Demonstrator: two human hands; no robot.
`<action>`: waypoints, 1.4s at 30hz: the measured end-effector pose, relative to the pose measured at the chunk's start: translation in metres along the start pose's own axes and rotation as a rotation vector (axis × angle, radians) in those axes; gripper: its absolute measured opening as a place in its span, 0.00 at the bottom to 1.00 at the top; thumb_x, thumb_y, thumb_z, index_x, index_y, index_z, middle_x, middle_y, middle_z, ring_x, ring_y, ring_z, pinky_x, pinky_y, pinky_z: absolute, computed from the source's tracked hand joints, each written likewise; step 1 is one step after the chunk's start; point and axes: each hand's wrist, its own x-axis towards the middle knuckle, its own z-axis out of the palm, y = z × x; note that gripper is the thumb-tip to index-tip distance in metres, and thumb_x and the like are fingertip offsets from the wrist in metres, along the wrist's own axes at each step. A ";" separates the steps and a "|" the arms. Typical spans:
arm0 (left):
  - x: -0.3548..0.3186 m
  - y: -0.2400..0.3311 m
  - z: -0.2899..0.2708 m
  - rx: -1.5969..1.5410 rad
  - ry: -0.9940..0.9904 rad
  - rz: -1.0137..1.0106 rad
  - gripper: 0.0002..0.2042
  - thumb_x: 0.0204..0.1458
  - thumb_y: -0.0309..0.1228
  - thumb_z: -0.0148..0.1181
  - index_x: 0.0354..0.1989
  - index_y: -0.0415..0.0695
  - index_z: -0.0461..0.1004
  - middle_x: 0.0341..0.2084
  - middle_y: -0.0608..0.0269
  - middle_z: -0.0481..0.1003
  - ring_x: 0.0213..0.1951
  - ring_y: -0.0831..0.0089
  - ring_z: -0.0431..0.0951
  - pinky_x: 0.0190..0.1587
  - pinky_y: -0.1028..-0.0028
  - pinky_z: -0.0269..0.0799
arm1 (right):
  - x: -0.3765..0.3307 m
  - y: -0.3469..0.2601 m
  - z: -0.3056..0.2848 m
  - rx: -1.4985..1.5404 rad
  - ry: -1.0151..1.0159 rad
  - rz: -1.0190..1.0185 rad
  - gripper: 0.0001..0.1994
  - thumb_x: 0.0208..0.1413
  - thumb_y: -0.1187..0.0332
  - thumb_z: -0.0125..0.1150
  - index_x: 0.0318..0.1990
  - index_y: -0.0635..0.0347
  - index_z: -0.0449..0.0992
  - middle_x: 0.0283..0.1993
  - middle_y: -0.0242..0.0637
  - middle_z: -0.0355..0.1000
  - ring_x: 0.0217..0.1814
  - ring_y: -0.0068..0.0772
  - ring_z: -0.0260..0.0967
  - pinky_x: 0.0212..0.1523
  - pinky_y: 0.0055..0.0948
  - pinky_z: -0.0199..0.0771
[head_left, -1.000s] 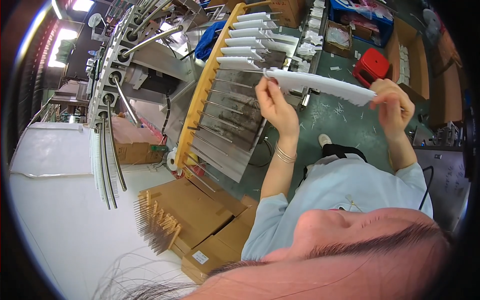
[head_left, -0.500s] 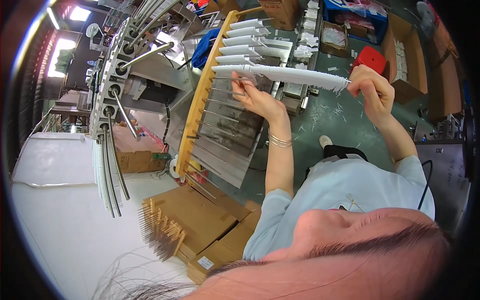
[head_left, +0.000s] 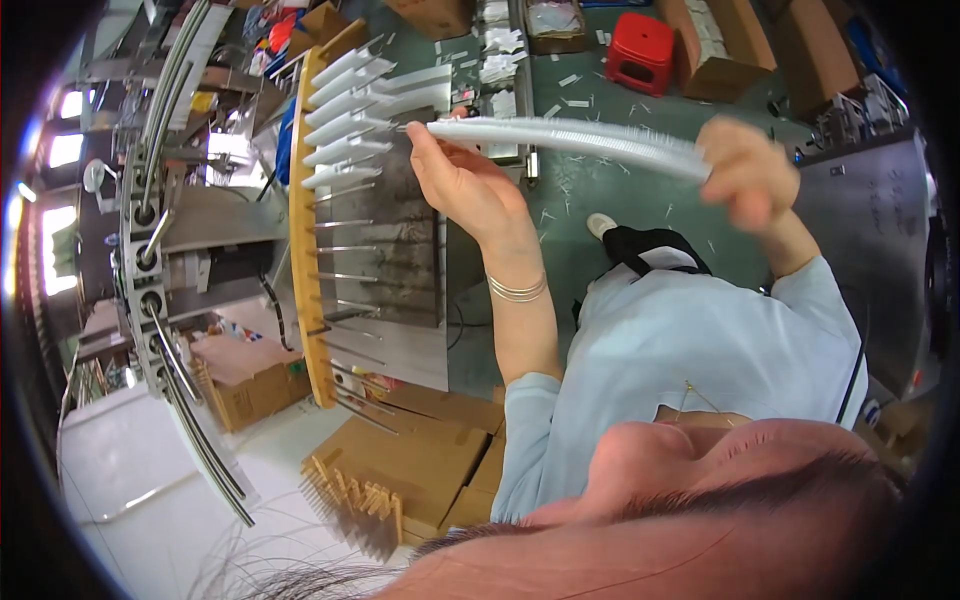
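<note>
A long row of thin white pieces packed together into a strip [head_left: 590,140] stretches between my hands, bowing slightly. Its left end lies at the fingertips of my left hand [head_left: 465,190], which pinches it near the rack. My right hand [head_left: 750,175], smeared by motion, is closed around the other end. Left of my left hand stands a yellow wooden bar [head_left: 299,230] with metal rods sticking out toward me. Several upper rods carry white stacks [head_left: 345,130]; the lower rods [head_left: 345,250] are bare.
A metal frame with long rods [head_left: 150,260] stands at the left. Cardboard boxes [head_left: 410,450] and pin-studded wooden bars [head_left: 355,500] lie below the rack. A red stool [head_left: 640,50] is at the far right, with white scraps on the green floor [head_left: 570,220].
My view has turned, so the rack sits farther left. The strip's left end has come away from the rack's rods, with both hands still on the strip.
</note>
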 end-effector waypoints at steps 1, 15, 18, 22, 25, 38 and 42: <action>0.001 -0.005 0.003 -0.054 -0.020 -0.113 0.10 0.57 0.34 0.49 0.33 0.39 0.70 0.29 0.63 0.72 0.36 0.75 0.72 0.40 0.76 0.65 | -0.004 -0.011 0.005 -0.106 -0.131 -0.095 0.20 0.55 0.51 0.55 0.29 0.63 0.72 0.27 0.34 0.65 0.26 0.32 0.61 0.23 0.30 0.58; -0.075 -0.052 -0.010 0.020 -0.046 -0.595 0.14 0.58 0.36 0.48 0.30 0.37 0.71 0.25 0.64 0.72 0.29 0.78 0.71 0.35 0.80 0.66 | -0.011 0.062 0.082 0.274 0.161 0.909 0.10 0.55 0.63 0.57 0.33 0.60 0.75 0.29 0.31 0.72 0.32 0.20 0.67 0.33 0.22 0.66; -0.081 -0.035 -0.007 0.091 -0.057 -0.578 0.15 0.58 0.38 0.48 0.31 0.37 0.71 0.25 0.64 0.71 0.30 0.78 0.70 0.36 0.81 0.65 | -0.017 0.083 0.103 0.713 0.113 1.171 0.09 0.54 0.63 0.57 0.32 0.60 0.75 0.28 0.32 0.72 0.31 0.20 0.68 0.32 0.20 0.65; -0.102 -0.012 -0.027 0.519 -0.052 -0.169 0.15 0.57 0.38 0.51 0.32 0.36 0.70 0.25 0.66 0.69 0.29 0.76 0.69 0.35 0.79 0.65 | -0.001 0.078 0.112 0.996 0.078 1.290 0.08 0.53 0.65 0.59 0.29 0.60 0.75 0.27 0.33 0.73 0.30 0.21 0.68 0.31 0.18 0.64; -0.141 0.062 -0.060 1.061 -0.485 -0.015 0.05 0.50 0.27 0.58 0.29 0.38 0.72 0.24 0.64 0.69 0.30 0.75 0.69 0.35 0.76 0.65 | 0.000 0.089 0.102 1.023 0.064 1.287 0.09 0.52 0.65 0.59 0.27 0.61 0.75 0.27 0.34 0.73 0.29 0.21 0.69 0.31 0.18 0.64; -0.176 0.128 -0.046 1.015 -0.568 -0.406 0.03 0.46 0.21 0.60 0.30 0.38 0.73 0.22 0.64 0.71 0.26 0.78 0.68 0.30 0.80 0.64 | 0.069 0.085 0.049 0.852 0.013 0.918 0.11 0.54 0.65 0.54 0.29 0.66 0.74 0.30 0.36 0.72 0.33 0.24 0.67 0.37 0.22 0.65; -0.167 0.155 -0.074 1.098 -0.271 -0.143 0.03 0.50 0.21 0.57 0.32 0.37 0.72 0.24 0.65 0.72 0.28 0.80 0.69 0.32 0.82 0.65 | 0.103 0.059 0.051 0.682 0.042 0.604 0.12 0.55 0.64 0.52 0.29 0.66 0.71 0.33 0.36 0.67 0.38 0.25 0.63 0.40 0.23 0.60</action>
